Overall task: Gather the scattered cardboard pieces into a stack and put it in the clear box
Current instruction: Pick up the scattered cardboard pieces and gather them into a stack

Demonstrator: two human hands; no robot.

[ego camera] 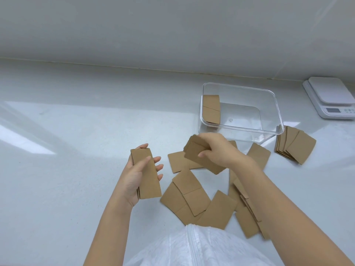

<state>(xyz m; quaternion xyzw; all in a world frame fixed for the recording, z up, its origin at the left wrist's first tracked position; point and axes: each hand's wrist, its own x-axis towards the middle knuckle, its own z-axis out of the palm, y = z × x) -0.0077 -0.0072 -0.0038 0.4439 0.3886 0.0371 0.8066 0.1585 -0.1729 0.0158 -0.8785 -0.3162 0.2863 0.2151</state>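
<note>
1. Bright, even, cool light throughout.
2. Pale glare patches lie on the left of the counter [57, 120].
3. Shadows are soft and faint.
4. The right hand [215, 150] is motion-blurred.
5. Wide-angle bending curves the wall edge.

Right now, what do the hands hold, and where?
Left hand: cardboard stack, gripped along its long edges. Right hand: cardboard pieces, pinched at one end.

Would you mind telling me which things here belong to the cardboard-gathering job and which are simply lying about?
Part of the job:
- left hand holding a cardboard stack
- right hand gripping more pieces
- loose pieces on the counter
- fanned pile
- clear box

Lying about:
- white scale
</note>
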